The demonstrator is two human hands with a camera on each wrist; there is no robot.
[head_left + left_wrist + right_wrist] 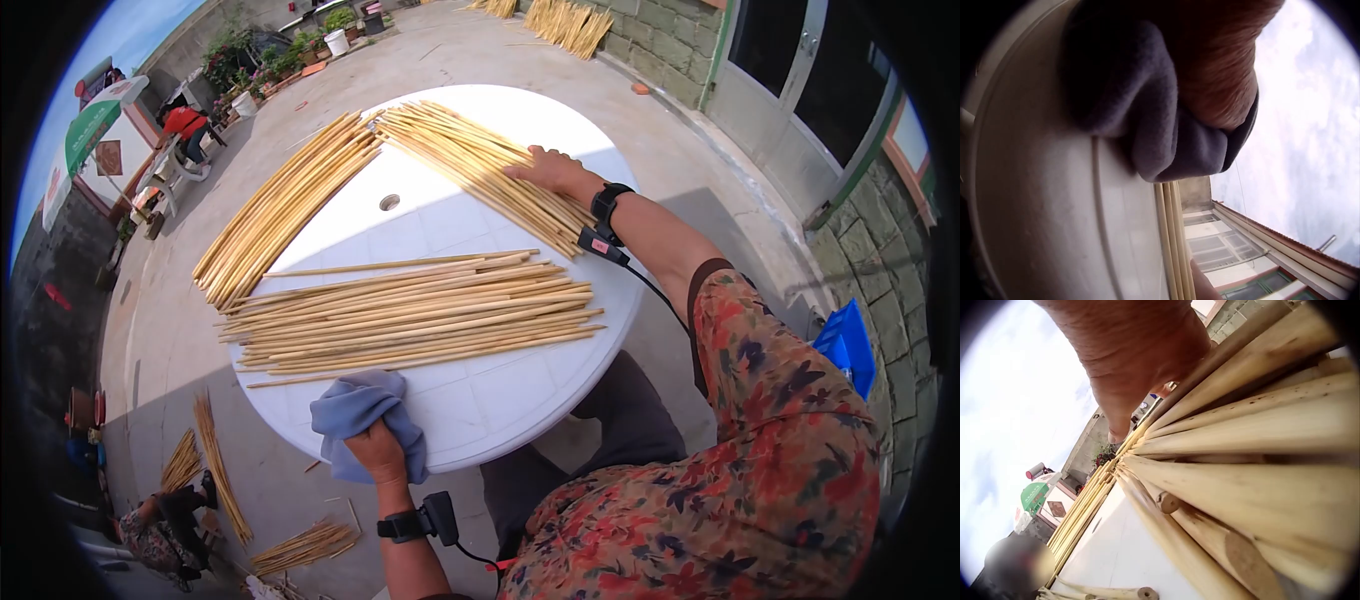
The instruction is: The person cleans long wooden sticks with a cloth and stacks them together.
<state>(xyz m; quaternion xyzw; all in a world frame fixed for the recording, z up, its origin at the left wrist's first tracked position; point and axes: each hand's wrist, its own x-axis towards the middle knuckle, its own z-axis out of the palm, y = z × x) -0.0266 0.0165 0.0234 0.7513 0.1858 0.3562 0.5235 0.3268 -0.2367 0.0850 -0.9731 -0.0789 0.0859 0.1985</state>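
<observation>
A blue-grey cloth is bunched at the near edge of the round white table, and my left hand grips it. Its folds hide most of those fingers, as the cloth in the left wrist view also shows. My right hand rests on the right-hand bundle of peeled wooden sticks. In the right wrist view the thumb hangs apart from the fingers, over the sticks. Between the hands lies a near row of similar sticks, side by side across the table.
Another stick bundle slants along the table's left side, meeting the right one at the far edge. A hole pierces the tabletop. More sticks lie on the ground beside a seated person. A blue crate stands at right.
</observation>
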